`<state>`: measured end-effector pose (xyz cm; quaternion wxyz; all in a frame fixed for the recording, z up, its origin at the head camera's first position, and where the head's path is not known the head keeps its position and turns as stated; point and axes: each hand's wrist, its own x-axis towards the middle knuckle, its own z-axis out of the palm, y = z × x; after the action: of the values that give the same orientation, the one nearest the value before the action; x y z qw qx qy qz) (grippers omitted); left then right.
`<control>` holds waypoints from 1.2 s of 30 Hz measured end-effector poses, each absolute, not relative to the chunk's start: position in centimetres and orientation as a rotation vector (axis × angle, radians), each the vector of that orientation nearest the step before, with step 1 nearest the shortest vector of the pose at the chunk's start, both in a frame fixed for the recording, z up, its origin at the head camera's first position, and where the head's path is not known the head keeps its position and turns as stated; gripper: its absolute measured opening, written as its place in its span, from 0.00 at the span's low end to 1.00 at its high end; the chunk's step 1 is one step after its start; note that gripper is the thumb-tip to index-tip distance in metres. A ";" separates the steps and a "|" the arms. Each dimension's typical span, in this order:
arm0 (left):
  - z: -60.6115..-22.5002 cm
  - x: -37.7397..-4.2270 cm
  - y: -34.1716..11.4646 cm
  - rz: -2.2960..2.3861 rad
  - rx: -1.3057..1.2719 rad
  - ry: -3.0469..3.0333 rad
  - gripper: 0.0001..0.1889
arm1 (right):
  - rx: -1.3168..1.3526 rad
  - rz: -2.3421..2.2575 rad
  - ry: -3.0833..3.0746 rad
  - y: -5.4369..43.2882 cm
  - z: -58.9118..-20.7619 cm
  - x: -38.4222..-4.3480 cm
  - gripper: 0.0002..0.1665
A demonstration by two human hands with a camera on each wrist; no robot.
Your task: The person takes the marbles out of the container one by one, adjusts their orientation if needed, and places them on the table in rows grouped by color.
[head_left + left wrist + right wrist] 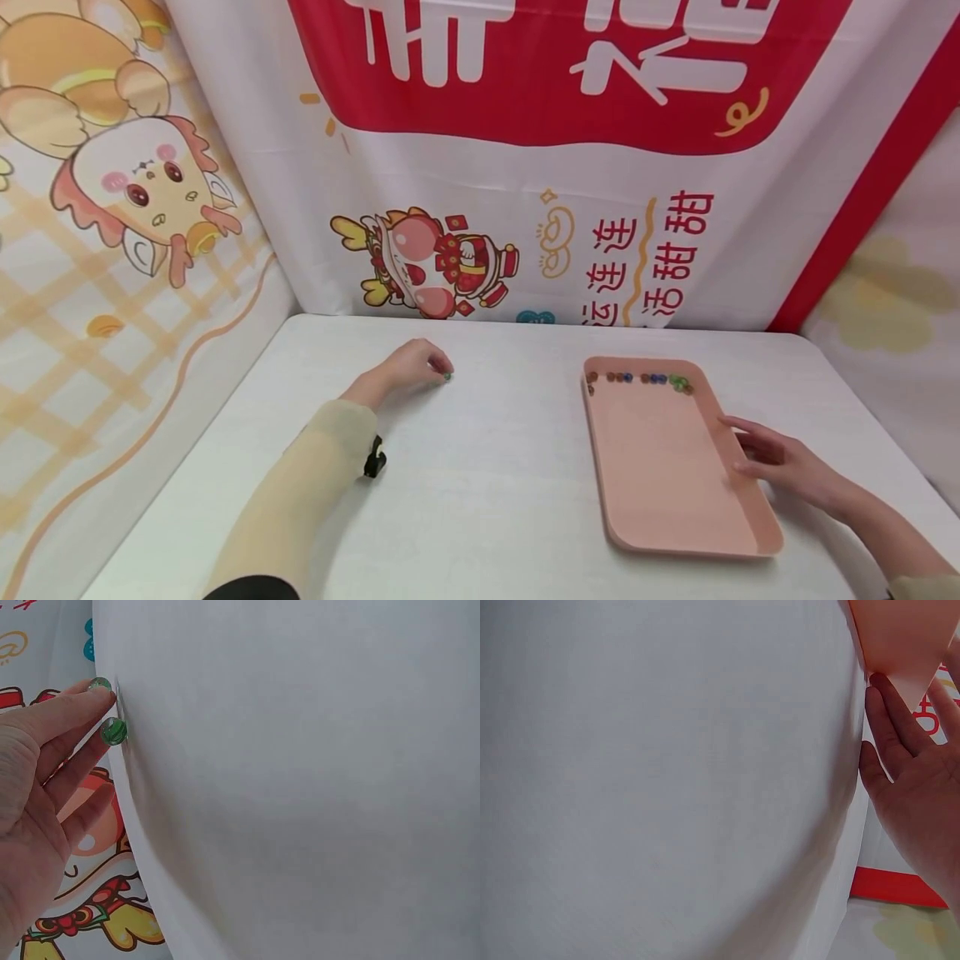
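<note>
My left hand [412, 364] is low over the table's far left part, pinching a small green marble [447, 377]. In the left wrist view, one green glass marble [99, 684] is between the fingertips and a second green marble [114, 731] sits beside the middle fingertip. To the right lies a pink rectangular tray [667, 467]. My right hand [787, 462] holds its right side, thumb and index finger over the rim. Seen from the right wrist, the other fingers [889, 735] lie along the tray's outer wall [900, 645].
Brown and blue marbles [645, 378] and a green cluster [678, 382] line the tray's far edge. The white table [480, 483] meets a printed cloth backdrop [480, 183] at the back. Patterned cloth [90, 333] hangs along the left side.
</note>
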<state>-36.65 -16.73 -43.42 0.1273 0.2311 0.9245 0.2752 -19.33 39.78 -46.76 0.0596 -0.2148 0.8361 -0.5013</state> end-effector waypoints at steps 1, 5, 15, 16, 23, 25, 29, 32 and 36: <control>-43.4 -36.7 -16.7 0.796 0.668 2.691 0.08 | -0.653 -1.518 2.529 39.8 -46.8 -19.3 0.35; -43.7 -36.9 -16.7 0.789 0.650 2.692 0.08 | -0.637 -1.515 2.533 39.8 -46.7 -19.3 0.35; -44.0 -37.0 -16.6 0.754 0.662 2.704 0.08 | -0.627 -1.512 2.536 39.8 -46.6 -19.3 0.35; -44.0 -37.0 -16.6 0.754 0.663 2.703 0.08 | -0.630 -1.512 2.538 39.8 -46.6 -19.3 0.35; -43.7 -36.8 -16.4 0.766 0.638 2.700 0.08 | -0.635 -1.508 2.537 39.9 -46.6 -19.3 0.35; -43.6 -36.7 -16.4 0.775 0.620 2.691 0.08 | -0.629 -1.504 2.536 39.9 -46.5 -19.4 0.35; -43.1 -36.7 -16.5 0.819 0.561 2.660 0.09 | -0.596 -1.489 2.544 39.9 -46.4 -19.4 0.35; -42.5 -36.7 -16.7 0.845 0.532 2.662 0.10 | -0.565 -1.471 2.561 39.9 -46.3 -19.4 0.35; -41.5 -36.9 -16.5 0.872 0.578 2.683 0.12 | -0.560 -1.462 2.573 39.8 -46.4 -19.4 0.35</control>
<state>-36.88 -16.51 -41.53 0.1306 0.1988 0.9238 0.3001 -19.37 39.83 -46.44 0.0649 -0.1857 0.8525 -0.4843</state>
